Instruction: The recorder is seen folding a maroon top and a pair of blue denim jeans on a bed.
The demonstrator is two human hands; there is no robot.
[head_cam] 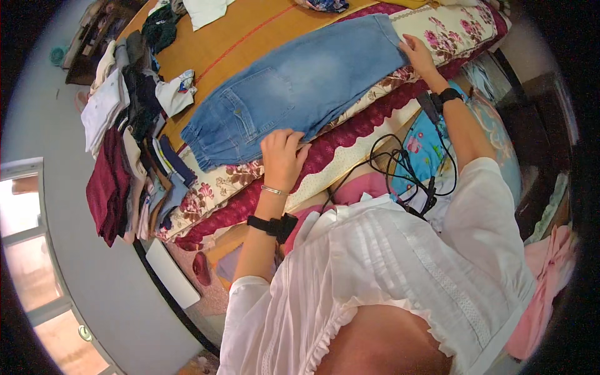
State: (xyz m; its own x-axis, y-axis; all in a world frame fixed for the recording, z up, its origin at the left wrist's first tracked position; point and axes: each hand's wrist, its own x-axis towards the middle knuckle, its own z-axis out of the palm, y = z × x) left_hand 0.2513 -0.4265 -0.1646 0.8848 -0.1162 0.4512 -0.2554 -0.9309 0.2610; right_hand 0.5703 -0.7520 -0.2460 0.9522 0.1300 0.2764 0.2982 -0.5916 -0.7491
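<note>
A pair of blue denim trousers (pixel 309 75) lies folded lengthwise before me. Its gathered elastic end is at the left, with the plain hem at the upper right. A buttoned flap pocket shows near the gathered end. My left hand (pixel 283 157) has its fingers curled over the near edge of the denim, below the pocket. At the hem's near corner, my right hand (pixel 418 55) touches the cloth with bent fingers; whether it grips is unclear. Black straps circle both wrists. Under the denim are a floral bed cover (pixel 440 42) and an orange-brown mat (pixel 234 56).
Stacked folded clothes (pixel 136 117) stand at the left, a patterned white garment (pixel 176 93) beside them. More clothes (pixel 206 11) lie at the far edge. A tangled black cable (pixel 398 164) runs across my lap. A white flat object (pixel 172 273) is on the floor.
</note>
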